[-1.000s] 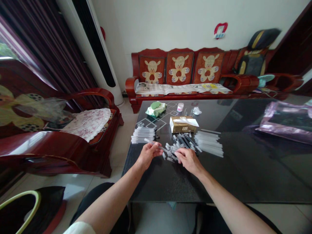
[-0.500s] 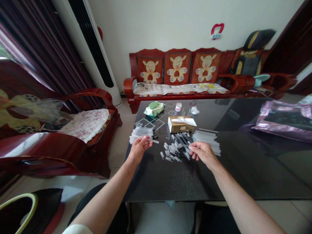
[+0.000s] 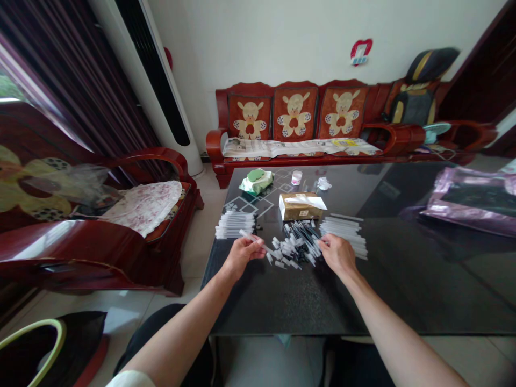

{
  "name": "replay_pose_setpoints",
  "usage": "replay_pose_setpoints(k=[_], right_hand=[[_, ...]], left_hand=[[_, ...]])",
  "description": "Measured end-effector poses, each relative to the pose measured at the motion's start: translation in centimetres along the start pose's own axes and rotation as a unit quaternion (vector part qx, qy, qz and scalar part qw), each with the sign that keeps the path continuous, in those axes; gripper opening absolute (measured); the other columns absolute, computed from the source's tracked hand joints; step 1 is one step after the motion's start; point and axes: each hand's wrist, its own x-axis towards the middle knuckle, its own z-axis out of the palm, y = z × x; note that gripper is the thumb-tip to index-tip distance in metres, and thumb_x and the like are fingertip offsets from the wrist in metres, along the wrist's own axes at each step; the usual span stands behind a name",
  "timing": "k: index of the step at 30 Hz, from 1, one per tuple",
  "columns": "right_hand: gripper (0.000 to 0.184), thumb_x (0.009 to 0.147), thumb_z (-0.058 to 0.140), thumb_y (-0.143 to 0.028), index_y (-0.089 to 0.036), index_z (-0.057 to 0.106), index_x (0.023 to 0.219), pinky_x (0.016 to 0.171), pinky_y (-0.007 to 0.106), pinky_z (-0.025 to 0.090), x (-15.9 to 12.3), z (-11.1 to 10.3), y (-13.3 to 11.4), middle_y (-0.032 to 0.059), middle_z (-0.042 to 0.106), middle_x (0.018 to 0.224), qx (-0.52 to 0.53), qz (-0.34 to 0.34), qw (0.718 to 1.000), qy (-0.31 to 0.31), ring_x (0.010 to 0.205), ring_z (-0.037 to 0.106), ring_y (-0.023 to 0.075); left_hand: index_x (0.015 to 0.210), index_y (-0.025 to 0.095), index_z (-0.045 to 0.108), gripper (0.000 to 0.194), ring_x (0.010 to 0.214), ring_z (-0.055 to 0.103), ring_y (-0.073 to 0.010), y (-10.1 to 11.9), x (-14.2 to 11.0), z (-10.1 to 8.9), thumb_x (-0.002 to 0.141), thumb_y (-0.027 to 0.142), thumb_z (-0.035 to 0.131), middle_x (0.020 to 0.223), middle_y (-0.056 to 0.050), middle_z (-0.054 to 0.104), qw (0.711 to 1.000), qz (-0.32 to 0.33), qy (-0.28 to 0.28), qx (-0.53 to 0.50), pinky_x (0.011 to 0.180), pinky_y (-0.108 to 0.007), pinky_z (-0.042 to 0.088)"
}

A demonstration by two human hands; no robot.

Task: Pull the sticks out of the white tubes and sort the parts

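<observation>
- Pen tube: a clear, slim tube pinched in the left hand over the near left part of the dark surface. Its long axis runs from far left to near right, the right end pointing at the loose heap of parts.
- The left hand's grip is closed on the tube, thumb and fingertips meeting about its middle.
- The right hand rests at the near right edge of the heap, fingers curled down onto the pieces. Whether it has a piece pinched cannot be told; the fingertips are hidden among the parts.
- The heap, a mix of dark refills and small clear caps, lies between the two hands, to the right of the tube and just left of the right hand. The right hand is the nearer one to it.
- A neat stack of clear tubes lies just beyond the left hand, long axes left to right.
- A second stack lies just beyond the right hand, laid the same way.
- A brown box stands behind the heap; farther off are a green packet and a small cup.
</observation>
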Motion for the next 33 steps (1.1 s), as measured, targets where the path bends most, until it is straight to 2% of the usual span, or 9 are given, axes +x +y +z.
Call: replay_pose_setpoints(k=[3, 7, 10, 16, 20, 24, 26, 30, 33], right_hand=[[0.03, 0.083, 0.048, -0.042, -0.02, 0.068, 0.081, 0.056, 0.025, 0.04, -1.5, 0.1, -2.4, 0.0054, 0.069, 0.07, 0.118, -0.068, 0.989, -0.057, 0.064, 0.062, 0.0173], [0.034, 0.086, 0.045, -0.046, -0.018, 0.064, 0.08, 0.049, 0.023, 0.044, -4.4, 0.6, -5.8, 0.0034, 0.066, 0.065, 0.334, -0.12, 0.895, -0.271, 0.055, 0.061, 0.0139], [0.032, 0.083, 0.05, -0.044, -0.015, 0.062, 0.075, 0.042, 0.021, 0.044, -5.4, 1.2, -7.0, 0.0037, 0.065, 0.063, 0.39, -0.098, 0.845, -0.353, 0.05, 0.06, 0.0128], [0.035, 0.078, 0.057, -0.045, -0.012, 0.058, 0.065, 0.037, 0.017, 0.041, -5.1, 1.5, -6.4, 0.0028, 0.063, 0.056, 0.414, -0.048, 0.819, -0.395, 0.043, 0.058, 0.0101], [0.039, 0.08, 0.053, -0.05, -0.012, 0.06, 0.085, 0.035, 0.017, 0.039, -5.4, 1.2, -6.7, 0.0028, 0.065, 0.061, 0.459, -0.008, 0.77, -0.444, 0.041, 0.056, 0.0096], [0.043, 0.084, 0.046, -0.051, -0.011, 0.059, 0.092, 0.029, 0.014, 0.025, -5.6, 0.9, -7.3, 0.0027, 0.065, 0.058, 0.502, 0.011, 0.726, -0.469, 0.031, 0.045, 0.0056], [0.042, 0.085, 0.045, -0.05, -0.01, 0.059, 0.088, 0.028, 0.015, 0.019, -5.6, 0.8, -7.3, 0.0016, 0.062, 0.052, 0.51, 0.012, 0.719, -0.472, 0.027, 0.037, 0.0037], [0.041, 0.085, 0.045, -0.049, -0.011, 0.06, 0.084, 0.029, 0.016, 0.014, -5.5, 0.7, -7.0, -0.0034, 0.054, 0.043, 0.501, 0.009, 0.718, -0.482, 0.026, 0.026, 0.0026], [0.041, 0.086, 0.045, -0.049, -0.011, 0.061, 0.082, 0.031, 0.017, 0.014, -5.5, 0.5, -6.9, -0.0059, 0.047, 0.041, 0.479, -0.008, 0.743, -0.467, 0.029, 0.025, 0.003]], left_hand=[[0.083, 0.01, 0.063, 0.031, 0.06, 0.061, -0.0107, -0.1, -0.4, 0.9, 0.069, 0.035, 0.075, 0.069, -0.005, 0.065, 0.999, -0.009, -0.04, 0.011, 0.06, -0.022, 0.052], [0.082, 0.009, 0.065, 0.03, 0.058, 0.06, -0.0104, -0.3, -1.3, 2.4, 0.07, 0.035, 0.074, 0.067, -0.004, 0.064, 0.994, -0.012, -0.106, 0.032, 0.059, -0.023, 0.05], [0.087, 0.009, 0.066, 0.032, 0.058, 0.059, -0.0098, 0.1, -1.6, 2.6, 0.068, 0.033, 0.075, 0.069, -0.003, 0.064, 0.993, -0.001, -0.113, 0.044, 0.058, -0.022, 0.05], [0.089, 0.011, 0.066, 0.033, 0.053, 0.056, -0.0093, 1.9, -0.8, 0.8, 0.074, 0.041, 0.068, 0.065, -0.001, 0.062, 0.994, 0.049, -0.053, 0.086, 0.051, -0.02, 0.048], [0.084, 0.011, 0.065, 0.035, 0.05, 0.055, -0.0104, 1.4, -0.8, 1.3, 0.073, 0.044, 0.068, 0.059, -0.001, 0.059, 0.987, 0.051, -0.086, 0.123, 0.05, -0.021, 0.047], [0.094, 0.012, 0.062, 0.035, 0.052, 0.056, -0.0115, 0.7, -1.7, 2.5, 0.081, 0.045, 0.059, 0.063, -0.002, 0.061, 0.969, 0.056, -0.149, 0.187, 0.052, -0.022, 0.046], [0.093, 0.013, 0.062, 0.032, 0.053, 0.054, -0.0109, 0.9, -2.1, 2.7, 0.085, 0.043, 0.052, 0.064, -0.001, 0.06, 0.945, 0.09, -0.155, 0.274, 0.052, -0.021, 0.042], [0.077, 0.015, 0.058, 0.03, 0.057, 0.05, -0.0099, 2.0, -2.7, 2.8, 0.091, 0.035, 0.041, 0.064, 0.001, 0.055, 0.862, 0.187, -0.156, 0.445, 0.056, -0.02, 0.036], [0.073, 0.017, 0.053, 0.031, 0.058, 0.047, -0.0104, 2.4, -2.9, 2.8, 0.094, 0.032, 0.035, 0.064, 0.002, 0.051, 0.827, 0.212, -0.163, 0.495, 0.059, -0.021, 0.034]])
